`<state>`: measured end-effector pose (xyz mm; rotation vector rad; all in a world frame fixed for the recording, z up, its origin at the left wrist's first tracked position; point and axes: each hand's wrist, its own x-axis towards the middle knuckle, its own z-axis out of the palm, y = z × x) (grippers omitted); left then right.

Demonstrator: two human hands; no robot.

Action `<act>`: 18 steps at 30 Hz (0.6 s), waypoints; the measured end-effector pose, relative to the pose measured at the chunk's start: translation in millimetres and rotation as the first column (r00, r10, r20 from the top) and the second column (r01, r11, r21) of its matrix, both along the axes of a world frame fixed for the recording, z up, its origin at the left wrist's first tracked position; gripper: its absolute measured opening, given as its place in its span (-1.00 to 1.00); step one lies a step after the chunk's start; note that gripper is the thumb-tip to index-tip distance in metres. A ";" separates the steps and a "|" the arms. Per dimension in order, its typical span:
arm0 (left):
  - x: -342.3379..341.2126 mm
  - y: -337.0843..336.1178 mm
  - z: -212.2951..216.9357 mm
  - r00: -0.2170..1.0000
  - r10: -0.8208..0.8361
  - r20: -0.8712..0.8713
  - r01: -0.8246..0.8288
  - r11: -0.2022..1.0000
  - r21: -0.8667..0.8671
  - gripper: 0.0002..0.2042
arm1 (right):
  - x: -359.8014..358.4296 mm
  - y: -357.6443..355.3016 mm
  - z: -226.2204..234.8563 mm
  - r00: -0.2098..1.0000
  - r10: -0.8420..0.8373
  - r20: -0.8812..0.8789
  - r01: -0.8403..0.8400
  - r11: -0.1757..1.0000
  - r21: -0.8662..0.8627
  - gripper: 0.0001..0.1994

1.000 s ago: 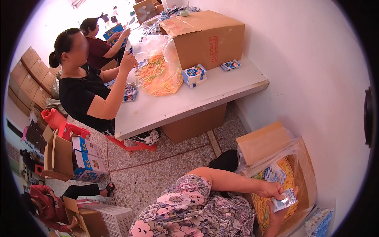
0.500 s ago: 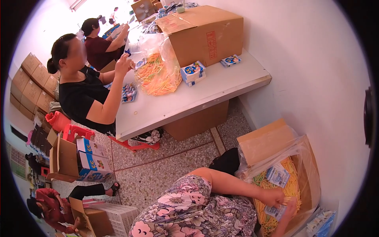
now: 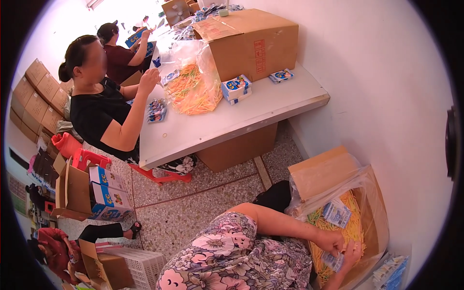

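Note:
At the lower right, my left hand (image 3: 330, 240) and my right hand (image 3: 352, 252) meet above an open carton (image 3: 374, 208) lined with clear plastic. Their fingers are closed around a small clear-and-blue printed packet (image 3: 332, 262), its lower part hanging below them. The fingertips are too small to make out exactly. Thin yellow, orange and green sticks (image 3: 356, 222) fill the carton under my hands. Another blue-and-white packet (image 3: 337, 213) lies on the sticks, above my left hand. My left arm reaches across from a floral sleeve (image 3: 232, 232).
A pile of packets (image 3: 390, 273) is beside the carton. Ahead stands a white table (image 3: 232, 123) with a large box (image 3: 251, 43) and a bag of sticks (image 3: 193, 94). A co-worker in black (image 3: 104, 106) sits there. Cartons (image 3: 75, 191) and a white crate (image 3: 140, 266) stand left.
My hands have stayed together over the carton, the fingers shifting slightly around the packet. The whole view has moved a little. The co-worker in black has lowered the raised hand slightly.

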<state>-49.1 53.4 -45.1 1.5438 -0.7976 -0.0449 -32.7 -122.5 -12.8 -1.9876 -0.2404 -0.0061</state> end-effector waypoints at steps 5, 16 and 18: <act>3.9 2.2 -16.6 0.984 -0.146 -0.101 0.154 0.986 0.070 -0.87 | 20.9 -53.8 -20.8 0.936 -0.073 -0.343 0.249 0.827 0.504 -0.85; 6.7 14.6 -5.8 0.967 -0.105 -0.231 0.123 0.990 0.068 -0.84 | -52.0 13.0 -17.6 0.969 0.220 -0.108 -0.229 0.971 -0.075 -0.70; 3.3 20.6 1.0 0.938 -0.135 -0.319 0.165 0.984 0.070 -0.84 | -44.2 -8.3 -16.6 0.973 0.111 -0.202 -0.110 0.994 0.014 -0.85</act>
